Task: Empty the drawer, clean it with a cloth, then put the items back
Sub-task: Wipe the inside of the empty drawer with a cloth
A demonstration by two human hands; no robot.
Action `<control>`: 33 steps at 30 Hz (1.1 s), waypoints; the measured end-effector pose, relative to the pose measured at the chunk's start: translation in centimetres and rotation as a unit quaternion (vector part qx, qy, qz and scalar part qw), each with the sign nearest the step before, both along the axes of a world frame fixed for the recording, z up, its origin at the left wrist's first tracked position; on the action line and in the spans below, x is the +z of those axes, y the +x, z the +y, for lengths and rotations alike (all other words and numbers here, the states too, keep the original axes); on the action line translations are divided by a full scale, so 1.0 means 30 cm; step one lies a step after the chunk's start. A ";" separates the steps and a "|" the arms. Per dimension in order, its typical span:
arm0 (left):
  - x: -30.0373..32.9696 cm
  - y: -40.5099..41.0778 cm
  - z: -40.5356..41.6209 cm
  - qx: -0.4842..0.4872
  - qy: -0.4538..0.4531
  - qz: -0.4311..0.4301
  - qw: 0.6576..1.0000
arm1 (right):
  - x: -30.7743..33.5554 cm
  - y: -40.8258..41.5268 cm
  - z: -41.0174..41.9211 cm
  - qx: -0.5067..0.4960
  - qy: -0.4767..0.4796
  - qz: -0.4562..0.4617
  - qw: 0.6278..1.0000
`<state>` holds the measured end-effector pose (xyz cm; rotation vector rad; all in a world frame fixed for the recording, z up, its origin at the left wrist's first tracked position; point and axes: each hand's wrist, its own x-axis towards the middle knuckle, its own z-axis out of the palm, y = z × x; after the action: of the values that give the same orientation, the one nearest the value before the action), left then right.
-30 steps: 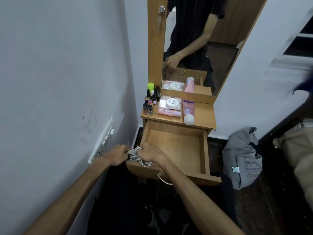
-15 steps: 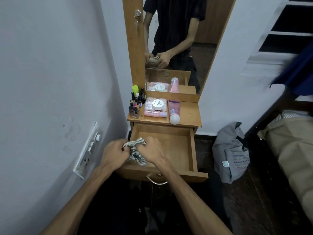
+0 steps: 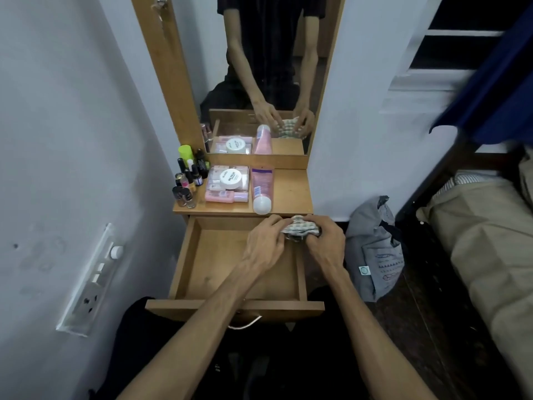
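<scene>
Checked grey-and-white cloth (image 3: pixel 301 226) bunched at the open wooden drawer's (image 3: pixel 222 255) back right corner, gripped by curled fingers of left hand (image 3: pixel 266 243) and right hand (image 3: pixel 324 243).

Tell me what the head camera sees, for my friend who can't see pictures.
Two hands, left hand and right hand, hold a bunched checked cloth at the back right corner of an open wooden drawer with nothing in it. Nail polish bottles, a pink tube and a white jar sit on the shelf above.
</scene>
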<state>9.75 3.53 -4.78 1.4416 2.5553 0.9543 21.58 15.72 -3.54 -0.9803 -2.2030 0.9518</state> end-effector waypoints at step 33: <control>0.124 0.194 -0.165 -0.181 -0.138 -0.230 0.946 | 0.185 0.292 -0.234 0.075 0.066 -0.364 0.926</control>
<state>15.57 -1.43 -1.05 1.3472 1.9144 0.7311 30.35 8.70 2.01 -1.2538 -2.9425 0.5238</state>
